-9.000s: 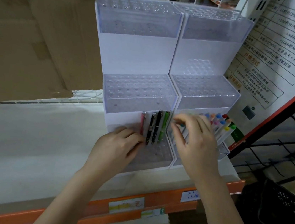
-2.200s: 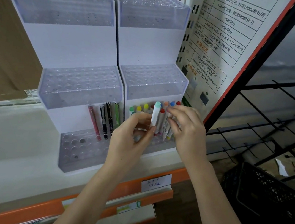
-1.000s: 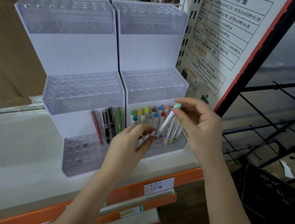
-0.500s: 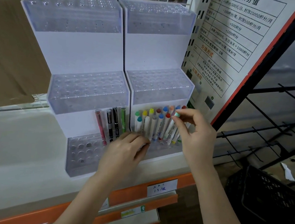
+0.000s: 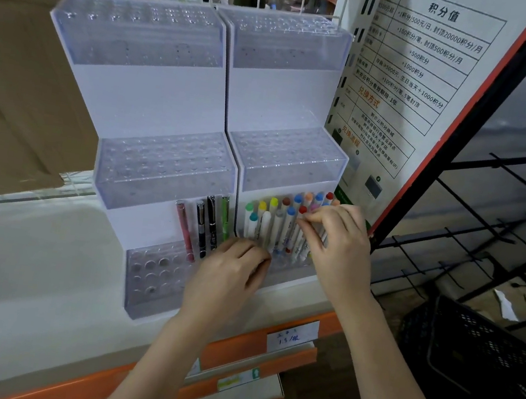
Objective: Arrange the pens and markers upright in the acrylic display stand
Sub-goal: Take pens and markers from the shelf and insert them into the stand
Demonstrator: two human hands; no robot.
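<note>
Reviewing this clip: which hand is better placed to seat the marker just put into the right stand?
Right, probably. The right hand already has its fingertips on the markers in the right stand; the left hand rests lower, at the front.

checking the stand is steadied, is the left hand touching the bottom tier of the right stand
Touching. The head view shows the left hand with its fingers curled on the front of the right stand's bottom tier, no gap visible.

White markers [image 5: 284, 231], multicoloured caps; orange shelf edge [image 5: 236, 348]
</note>
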